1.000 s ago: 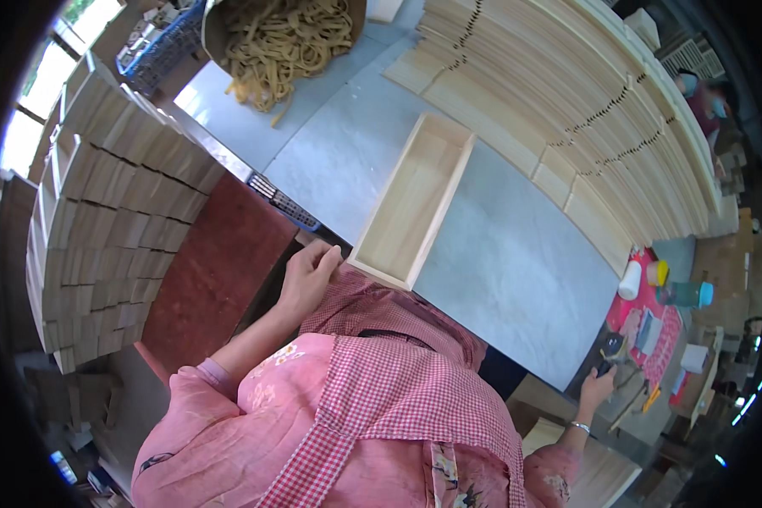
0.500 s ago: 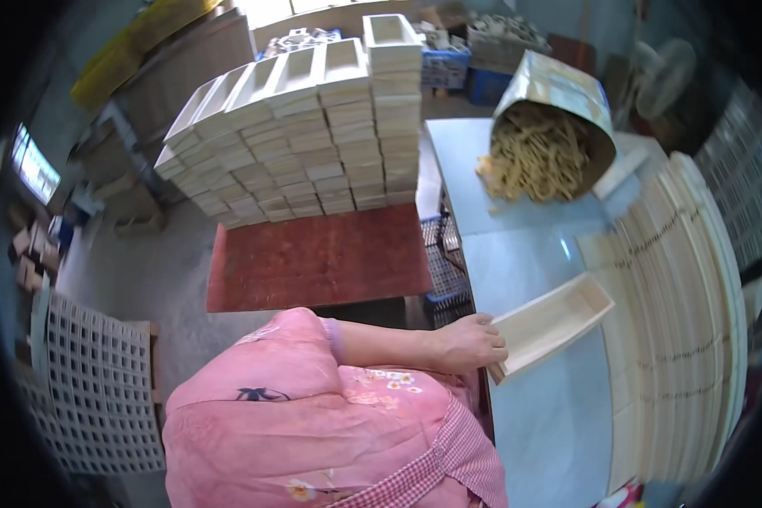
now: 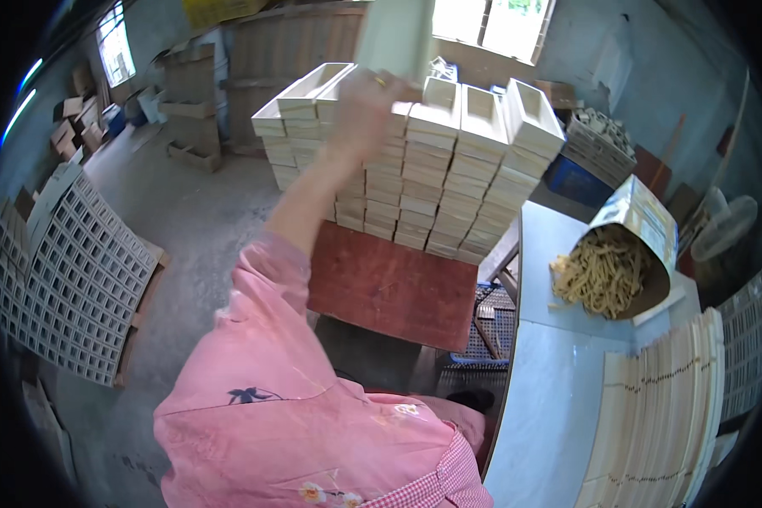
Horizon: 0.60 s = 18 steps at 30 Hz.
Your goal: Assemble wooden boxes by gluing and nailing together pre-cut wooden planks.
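My left hand (image 3: 368, 110) is stretched forward above the stack of pale wooden boxes (image 3: 415, 165). Its fingers are closed on the end of a wooden box (image 3: 398, 38), which is blurred by motion and tilted up toward the window. Several open-topped boxes make up the stack's upper row, and the held box hides part of that row. Beneath the stack lies a reddish-brown board (image 3: 394, 288), its near part bare. My right hand is out of the picture.
To the right stands a pale blue table (image 3: 538, 406). On it, a container (image 3: 648, 212) lies on its side, spilling tan curled strips (image 3: 601, 267). Long pale wooden strips (image 3: 652, 415) are piled beside it. White gridded stacks (image 3: 85, 279) stand on the left.
My left hand has swung from the table at the right, up and forward to the stack, carrying the wooden box off the table. The view has turned left.
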Motion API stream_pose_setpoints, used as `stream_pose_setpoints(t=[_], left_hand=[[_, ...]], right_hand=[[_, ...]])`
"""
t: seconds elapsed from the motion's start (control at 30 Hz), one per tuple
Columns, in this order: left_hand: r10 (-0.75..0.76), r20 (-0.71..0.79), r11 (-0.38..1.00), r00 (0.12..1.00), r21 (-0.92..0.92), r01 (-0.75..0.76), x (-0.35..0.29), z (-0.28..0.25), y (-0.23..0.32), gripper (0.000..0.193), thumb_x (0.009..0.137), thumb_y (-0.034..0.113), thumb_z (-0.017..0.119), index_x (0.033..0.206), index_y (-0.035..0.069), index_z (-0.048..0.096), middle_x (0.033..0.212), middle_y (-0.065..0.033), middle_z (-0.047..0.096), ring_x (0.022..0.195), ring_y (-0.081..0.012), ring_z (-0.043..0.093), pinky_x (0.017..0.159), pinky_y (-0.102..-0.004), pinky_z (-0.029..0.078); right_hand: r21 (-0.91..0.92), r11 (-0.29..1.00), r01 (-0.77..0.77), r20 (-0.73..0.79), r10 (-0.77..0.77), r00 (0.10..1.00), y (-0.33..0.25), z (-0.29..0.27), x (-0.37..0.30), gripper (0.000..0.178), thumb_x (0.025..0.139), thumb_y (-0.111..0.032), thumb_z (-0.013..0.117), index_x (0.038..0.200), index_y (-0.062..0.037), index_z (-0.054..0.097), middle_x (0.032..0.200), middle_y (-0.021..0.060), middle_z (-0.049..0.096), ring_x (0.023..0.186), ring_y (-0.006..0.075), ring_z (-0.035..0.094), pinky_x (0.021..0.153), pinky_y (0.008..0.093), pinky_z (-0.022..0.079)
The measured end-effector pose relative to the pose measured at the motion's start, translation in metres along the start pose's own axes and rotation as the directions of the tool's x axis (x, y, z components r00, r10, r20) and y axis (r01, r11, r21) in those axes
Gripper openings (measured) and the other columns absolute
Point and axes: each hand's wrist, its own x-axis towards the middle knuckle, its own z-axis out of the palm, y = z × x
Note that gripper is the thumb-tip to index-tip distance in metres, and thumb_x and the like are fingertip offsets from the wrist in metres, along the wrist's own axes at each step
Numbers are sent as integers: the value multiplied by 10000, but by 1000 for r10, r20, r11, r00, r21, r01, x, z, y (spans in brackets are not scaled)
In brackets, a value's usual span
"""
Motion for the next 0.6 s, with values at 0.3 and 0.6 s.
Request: stream_pose_setpoints(t=[0.3, 0.6], left_hand=[[-538, 106, 660, 836, 670, 339, -65, -36, -252, 389, 825, 58, 645, 1195, 180, 656, 1219, -44, 660, 1161, -262, 587, 1040, -498, 418], [-636, 292, 734, 715, 516, 442, -112, 25, -312, 378, 835, -24, 545, 1151, 146, 660, 1209, -64, 679, 1175, -317, 592, 1072, -468, 441]], right_hand=[[493, 777, 392, -46, -427, 903, 44, 93, 32, 390, 955, -196, 628, 663, 63, 619, 541, 132, 547, 490, 298, 457, 500, 437, 429], [-321, 928, -187, 321, 293, 901, 29, 158, 58, 266, 935, -123, 612, 784, 83, 686, 650, 164, 659, 572, 300, 597, 560, 401, 516]])
